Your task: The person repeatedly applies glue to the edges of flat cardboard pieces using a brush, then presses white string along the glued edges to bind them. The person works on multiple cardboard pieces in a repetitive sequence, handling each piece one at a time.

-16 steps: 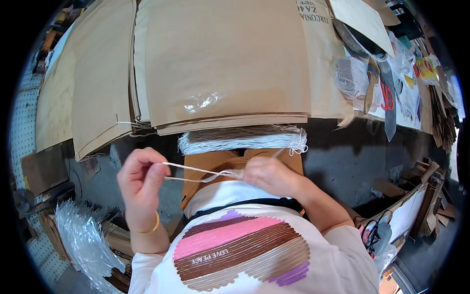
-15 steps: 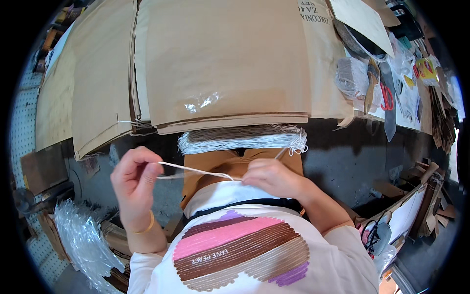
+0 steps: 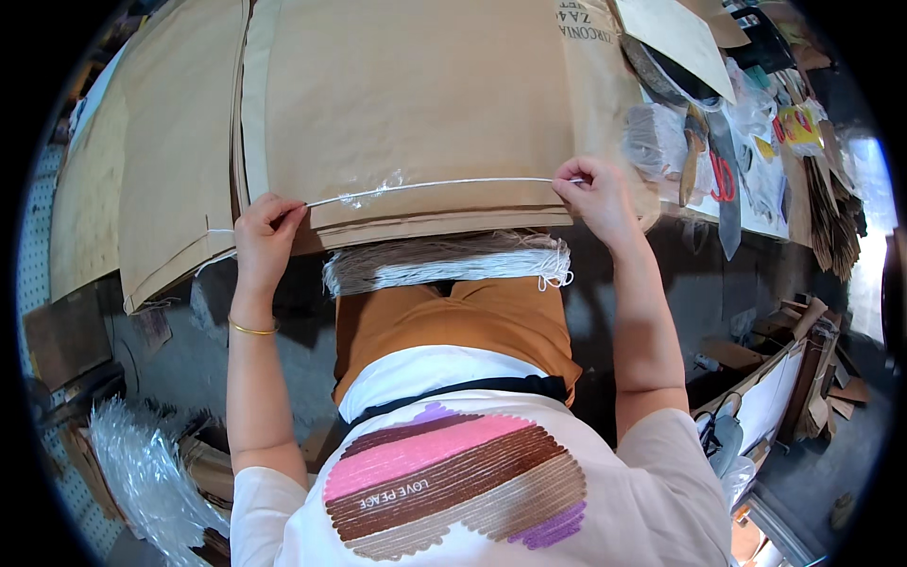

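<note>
A white string (image 3: 430, 185) is stretched almost level between my two hands, over the near part of a brown paper sheet (image 3: 416, 94). My left hand (image 3: 267, 231) pinches its left end at the sheet's near left corner. At the near right corner my right hand (image 3: 593, 194) pinches the other end. The string crosses a shiny wet-looking patch (image 3: 373, 189) on the paper. Below the table edge, a thick bundle of cut white strings (image 3: 453, 263) lies across my lap, with a few loops hanging at its right end.
More brown paper stacks (image 3: 179, 123) cover the table's left side. At the right lie a brush (image 3: 693, 151), red-handled scissors (image 3: 723, 177), a long blade (image 3: 728, 222) and a dark bowl (image 3: 661, 71). Clear plastic wrap (image 3: 142, 463) is heaped at the lower left.
Both hands have moved forward from above my lap to the paper's near edge and spread apart. The string, bunched between them before, is now pulled straight across the paper.
</note>
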{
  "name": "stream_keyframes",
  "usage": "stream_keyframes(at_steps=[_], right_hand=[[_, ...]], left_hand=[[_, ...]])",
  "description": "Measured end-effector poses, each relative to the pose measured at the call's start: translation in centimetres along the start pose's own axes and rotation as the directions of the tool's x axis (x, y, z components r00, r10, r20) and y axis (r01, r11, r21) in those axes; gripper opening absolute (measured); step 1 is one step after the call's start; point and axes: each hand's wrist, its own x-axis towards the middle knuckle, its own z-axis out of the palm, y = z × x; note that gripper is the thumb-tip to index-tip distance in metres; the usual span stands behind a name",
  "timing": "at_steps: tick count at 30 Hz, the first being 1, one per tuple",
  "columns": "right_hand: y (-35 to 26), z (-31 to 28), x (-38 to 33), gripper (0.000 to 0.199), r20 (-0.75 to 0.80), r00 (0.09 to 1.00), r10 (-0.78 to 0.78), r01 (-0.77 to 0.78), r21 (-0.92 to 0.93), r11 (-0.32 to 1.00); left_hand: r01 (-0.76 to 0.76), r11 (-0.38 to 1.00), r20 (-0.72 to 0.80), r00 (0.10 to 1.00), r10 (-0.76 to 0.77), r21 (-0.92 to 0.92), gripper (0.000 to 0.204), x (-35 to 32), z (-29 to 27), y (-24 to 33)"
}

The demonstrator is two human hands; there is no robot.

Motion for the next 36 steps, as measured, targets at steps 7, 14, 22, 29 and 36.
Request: stream_keyframes(at_steps=[7,14,22,29,36], right_hand=[[-0.3,-0.8,-0.2,0.01,-0.011,0.998,-0.06,0.061,0.039,0.997],[0.2,-0.5,-1.2,0.026,0.132,0.988,0.08,-0.123,0.357,0.926],[-1.0,2.6,-2.0,0.016,-0.211,0.743,-0.635,0.501,-0.454,0.737],[-2.2,1.8,0.5,0.008,0.033,0.992,-0.118,0.116,0.067,0.991],[-2.8,4.7,1.2,0.013,-0.144,0.922,-0.36,0.225,-0.558,0.799]], left_hand=[[-0.218,0.92,-0.084,0.963,0.258,0.325,0.007,-0.1,0.3,0.6],[-0.339,0.758,-0.047,0.898,0.436,0.558,0.019,-0.5,0.8,2.5],[-0.361,0.917,0.187,0.925,0.33,0.169,0.034,-0.9,0.8,1.6],[-0.223,0.975,0.329,0.919,0.217,-0.02,0.041,1.0,-2.0,3.1],[0.084,0.954,0.077,0.991,-0.11,0.286,0.019,2.4,1.2,1.7]])
